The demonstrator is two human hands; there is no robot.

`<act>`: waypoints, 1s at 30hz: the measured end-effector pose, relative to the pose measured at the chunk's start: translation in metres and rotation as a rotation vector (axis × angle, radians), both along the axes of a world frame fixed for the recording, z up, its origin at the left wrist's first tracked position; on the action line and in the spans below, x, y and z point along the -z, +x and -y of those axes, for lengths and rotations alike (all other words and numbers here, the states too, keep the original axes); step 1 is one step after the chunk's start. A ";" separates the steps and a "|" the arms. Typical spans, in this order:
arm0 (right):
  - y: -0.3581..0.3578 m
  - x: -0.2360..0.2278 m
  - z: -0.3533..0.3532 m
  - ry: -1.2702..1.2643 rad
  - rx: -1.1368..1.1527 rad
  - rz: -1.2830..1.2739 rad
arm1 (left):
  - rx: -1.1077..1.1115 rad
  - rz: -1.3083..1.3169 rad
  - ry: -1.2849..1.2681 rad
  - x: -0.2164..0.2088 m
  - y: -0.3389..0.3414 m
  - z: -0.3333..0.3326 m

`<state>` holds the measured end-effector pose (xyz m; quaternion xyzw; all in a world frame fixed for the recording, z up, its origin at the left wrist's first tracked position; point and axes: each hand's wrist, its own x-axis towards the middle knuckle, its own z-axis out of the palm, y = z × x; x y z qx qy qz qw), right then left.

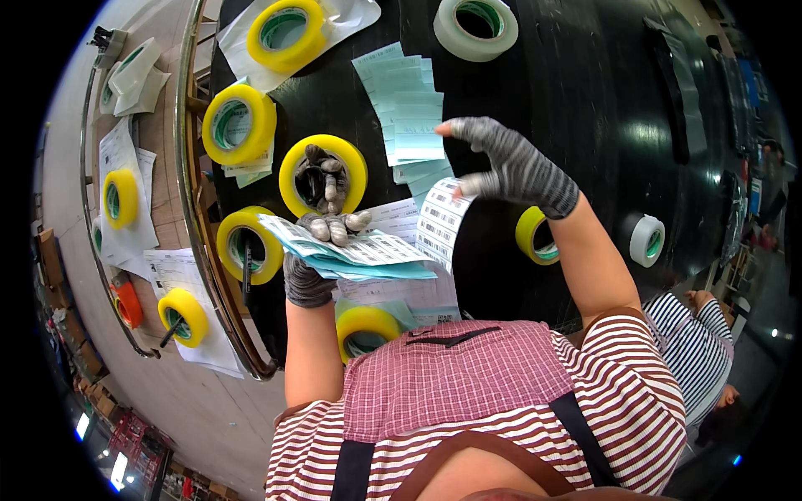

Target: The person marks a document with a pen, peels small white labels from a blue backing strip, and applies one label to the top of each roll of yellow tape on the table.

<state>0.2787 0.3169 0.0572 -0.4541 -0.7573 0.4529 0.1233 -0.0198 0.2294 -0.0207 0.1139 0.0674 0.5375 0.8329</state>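
Head view: one gloved left hand (311, 282) holds one stack of label sheets (376, 250) above the near side of the table (576, 92); its fingers (337, 227) are closed over the stack's upper face. One curled sheet (443, 221) rises at the stack's right end. One gloved right hand (518, 171) is spread wide, with its thumb tip at the curled sheet's upper edge; contact cannot be confirmed. Six yellow tape rolls (357, 320) rest on the table, five at left and one at right, plus two white tape rolls (476, 48). Farther out, teal slips (418, 113) overlap; their number cannot be determined. Beyond one metal rail (180, 142) at left lie two further yellow rolls (128, 199).
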 end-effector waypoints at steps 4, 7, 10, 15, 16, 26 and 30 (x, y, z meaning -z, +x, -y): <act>0.013 -0.008 0.037 -0.012 -0.196 0.049 | 0.025 0.025 0.025 0.002 0.000 -0.003; 0.012 0.015 0.053 0.190 -0.094 -0.026 | 0.022 0.042 0.053 0.005 0.001 -0.004; 0.012 0.021 0.056 0.115 0.194 -0.181 | 0.054 0.046 0.030 0.003 -0.003 -0.004; 0.016 -0.005 0.026 -0.378 0.454 0.178 | -0.063 0.025 0.027 0.004 -0.016 -0.001; 0.017 -0.004 0.025 -0.406 0.455 0.211 | -0.083 0.042 0.003 -0.001 -0.018 -0.002; -0.016 -0.010 0.007 0.534 -0.157 -0.070 | -0.047 0.126 -0.028 -0.007 -0.001 -0.008; -0.058 -0.012 0.005 0.593 -0.200 -0.274 | -0.054 -0.064 -0.128 -0.022 0.021 -0.007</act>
